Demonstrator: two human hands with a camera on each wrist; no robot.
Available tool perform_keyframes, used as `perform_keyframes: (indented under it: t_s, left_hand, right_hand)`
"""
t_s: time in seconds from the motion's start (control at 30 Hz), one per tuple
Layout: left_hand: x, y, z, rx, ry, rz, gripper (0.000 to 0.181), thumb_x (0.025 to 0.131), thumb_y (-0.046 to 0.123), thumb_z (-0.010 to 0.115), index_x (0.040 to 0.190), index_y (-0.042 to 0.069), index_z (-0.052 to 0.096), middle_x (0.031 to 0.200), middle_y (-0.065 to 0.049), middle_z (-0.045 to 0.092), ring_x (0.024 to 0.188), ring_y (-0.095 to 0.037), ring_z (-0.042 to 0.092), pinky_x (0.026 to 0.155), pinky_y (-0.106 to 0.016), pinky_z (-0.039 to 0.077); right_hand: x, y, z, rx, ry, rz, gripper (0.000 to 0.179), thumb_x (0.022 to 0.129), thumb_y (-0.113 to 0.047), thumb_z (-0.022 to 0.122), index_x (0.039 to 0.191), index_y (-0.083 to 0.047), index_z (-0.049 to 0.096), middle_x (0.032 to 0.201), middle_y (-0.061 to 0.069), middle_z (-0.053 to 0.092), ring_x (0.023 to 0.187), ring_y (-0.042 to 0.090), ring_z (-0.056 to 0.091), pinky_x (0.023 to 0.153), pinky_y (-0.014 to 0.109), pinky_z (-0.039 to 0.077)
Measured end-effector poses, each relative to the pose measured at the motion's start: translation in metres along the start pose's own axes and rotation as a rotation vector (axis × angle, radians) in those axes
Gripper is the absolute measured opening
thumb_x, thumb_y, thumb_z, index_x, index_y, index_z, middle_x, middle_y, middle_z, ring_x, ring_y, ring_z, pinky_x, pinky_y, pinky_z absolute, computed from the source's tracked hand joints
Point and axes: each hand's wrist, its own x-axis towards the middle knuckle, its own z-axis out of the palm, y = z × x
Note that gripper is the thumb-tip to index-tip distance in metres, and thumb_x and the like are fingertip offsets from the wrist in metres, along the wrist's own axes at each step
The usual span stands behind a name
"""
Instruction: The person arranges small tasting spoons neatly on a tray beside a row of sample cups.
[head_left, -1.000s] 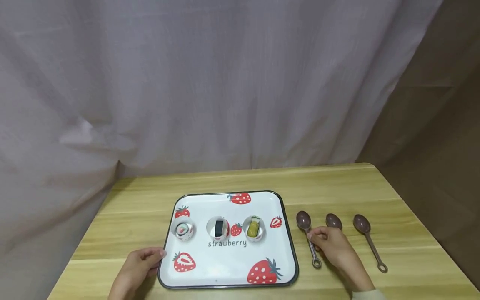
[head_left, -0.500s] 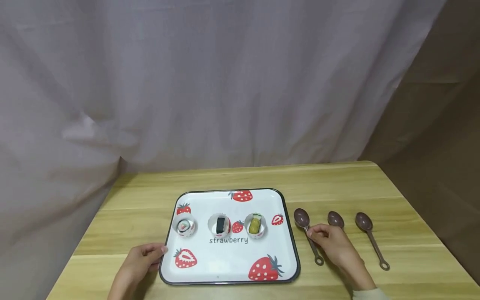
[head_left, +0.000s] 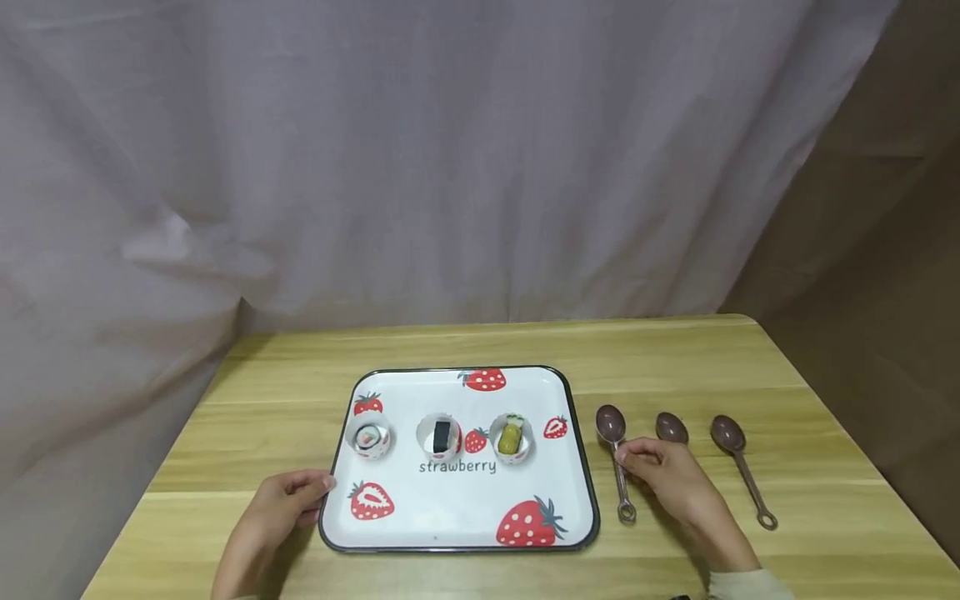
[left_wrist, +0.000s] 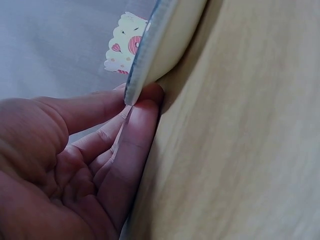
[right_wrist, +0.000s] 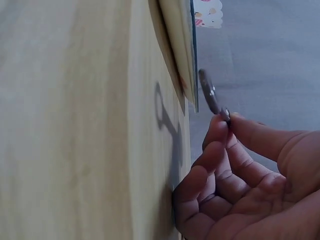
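Muted light, dark drape [head_left: 855, 300] at three o'clock, glints on held spoon [head_left: 611, 424], its soft shadow across blurry tabletop [right_wrist: 75, 125]

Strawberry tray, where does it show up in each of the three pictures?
Head: the tray, lower middle, seen from above.
Left wrist: the tray, top middle, side-on.
Right wrist: the tray, top, just right of middle, side-on.
Shared landmark: the wooden tabletop.

A yellow-brown wood-grain tabletop [head_left: 667, 358] carries a white, round-cornered rectangular tray [head_left: 442, 512], dark-rimmed and printed with red strawberries. Toward three o'clock from it lie a glossy dark brown oval-bowled spoon [head_left: 671, 427], handle hidden, and a matching ring-ended brown spoon [head_left: 732, 442], bowl toward eleven, handle toward five.
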Motion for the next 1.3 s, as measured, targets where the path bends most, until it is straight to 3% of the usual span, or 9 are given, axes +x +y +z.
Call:
perform_keyframes:
  t_s: [0.33, 0.5, 0.67, 0.97, 1.3]
  left_hand:
    - [-0.001, -0.005, -0.003, -0.003, -0.004, -0.006, 0.034, 0.105, 0.01, 0.064, 0.125, -0.018, 0.065, 0.103, -0.009, 0.075, 0.09, -0.015, 0.067, 0.074, -0.026, 0.062]
    - [-0.001, -0.008, -0.001, -0.021, -0.005, -0.005, 0.033, 0.105, 0.009, 0.065, 0.124, -0.018, 0.065, 0.1, -0.007, 0.074, 0.088, -0.015, 0.066, 0.073, -0.026, 0.062]
    - [0.0, -0.009, 0.003, -0.022, -0.013, -0.009, 0.032, 0.104, 0.01, 0.066, 0.123, -0.016, 0.067, 0.1, -0.007, 0.075, 0.089, -0.015, 0.067, 0.073, -0.026, 0.062]
    - [0.002, -0.003, -0.001, -0.037, -0.007, 0.009, 0.033, 0.104, 0.01, 0.065, 0.125, -0.016, 0.067, 0.104, -0.009, 0.075, 0.091, -0.014, 0.068, 0.074, -0.025, 0.062]
    - [0.004, -0.004, 0.0, -0.026, -0.019, 0.012, 0.034, 0.105, 0.011, 0.065, 0.124, -0.016, 0.066, 0.101, -0.007, 0.075, 0.088, -0.014, 0.067, 0.073, -0.024, 0.062]
  right_hand:
    - [-0.003, -0.008, 0.007, 0.037, -0.015, -0.036, 0.028, 0.103, -0.007, 0.066, 0.12, 0.014, 0.068, 0.092, 0.004, 0.071, 0.076, 0.009, 0.056, 0.064, 0.021, 0.049]
    - [-0.005, -0.014, 0.009, 0.069, -0.029, -0.035, 0.028, 0.104, -0.008, 0.065, 0.12, 0.014, 0.067, 0.076, 0.002, 0.06, 0.066, 0.011, 0.05, 0.056, 0.022, 0.044]
    - [-0.007, -0.022, 0.006, 0.094, -0.032, -0.056, 0.024, 0.104, -0.006, 0.065, 0.119, 0.013, 0.067, 0.073, 0.003, 0.057, 0.06, 0.01, 0.046, 0.051, 0.022, 0.04]
    - [-0.004, -0.041, 0.004, 0.118, -0.055, -0.127, 0.025, 0.104, -0.007, 0.065, 0.119, 0.013, 0.066, 0.072, 0.003, 0.055, 0.06, 0.01, 0.046, 0.052, 0.023, 0.04]
    - [-0.007, -0.047, 0.007, 0.102, -0.06, -0.131, 0.025, 0.103, -0.008, 0.066, 0.118, 0.012, 0.067, 0.073, 0.003, 0.055, 0.063, 0.011, 0.048, 0.052, 0.023, 0.041]
